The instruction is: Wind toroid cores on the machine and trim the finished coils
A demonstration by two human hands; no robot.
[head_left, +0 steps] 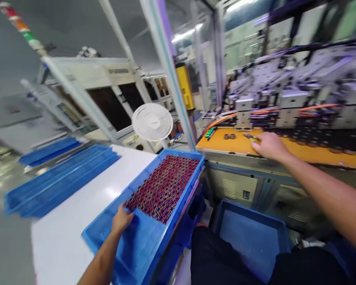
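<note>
My left hand (122, 218) reaches into a long blue tray (106, 227), its fingers bent together at the near left corner of the small cylindrical parts (166, 184). Those parts, red, dark and pale, stand in dense rows over the tray's far half. What the fingertips pinch there is too small to make out. Over the orange machine bench (216, 140), my right hand (269, 144) is closed on a small slim object with yellow-green and dark sections (250, 137); blur hides its exact kind. Two small round metal pieces (229, 136) sit left of it.
Machine heads (292, 105) and orange tubing line the bench's back. A white fan (152, 122) stands beyond the tray. More blue trays (62, 178) lie on the left along the white table (68, 241). Another blue bin (249, 233) is below the bench, near my legs.
</note>
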